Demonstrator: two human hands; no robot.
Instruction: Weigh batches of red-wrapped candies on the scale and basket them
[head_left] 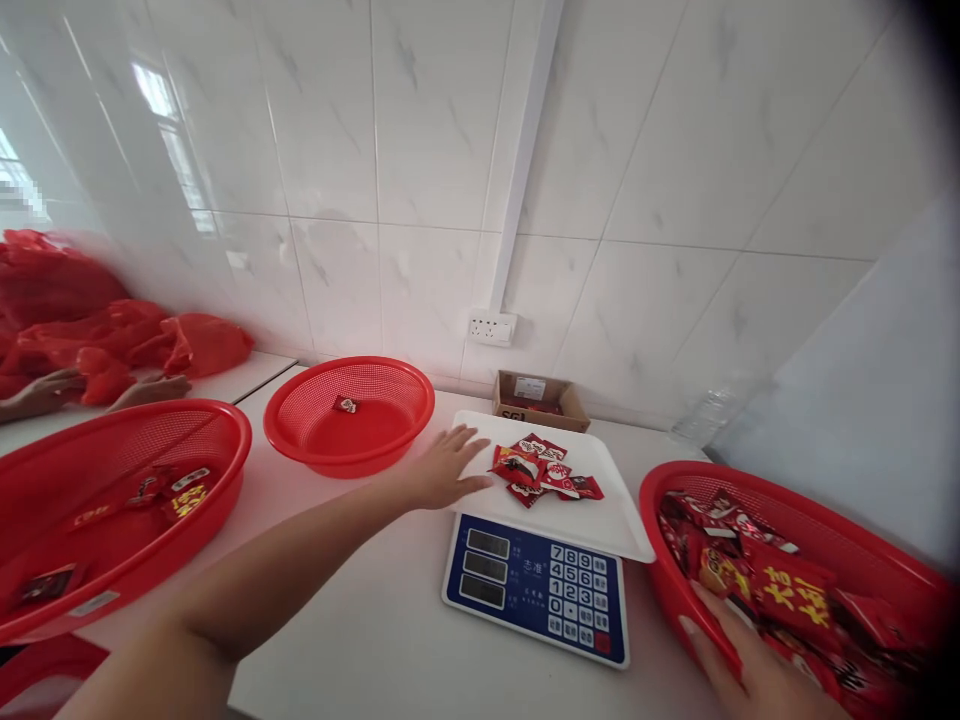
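My left hand (442, 468) reaches out over the left edge of the white weighing tray (592, 520), its fingers spread and holding nothing. Several small red snack packets (544, 472) lie in a loose pile on that tray, just right of my fingertips. Under the tray is a blue digital scale (536, 590) with a keypad and three displays. My right hand (750, 655) is at the near left rim of a red plastic basket (651, 500), its fingers on either side of the rim. Red packets with yellow lettering (791, 590) fill this basket; the hand's lower part is cut off by the frame.
A red basket (420, 390) at the back holds one packet (345, 404); another red basket (236, 430) at left holds several. A cardboard box (577, 408) stands behind the tray, below a wall socket (491, 328). At far left, another person's hands (154, 390) touch red bags (206, 343).
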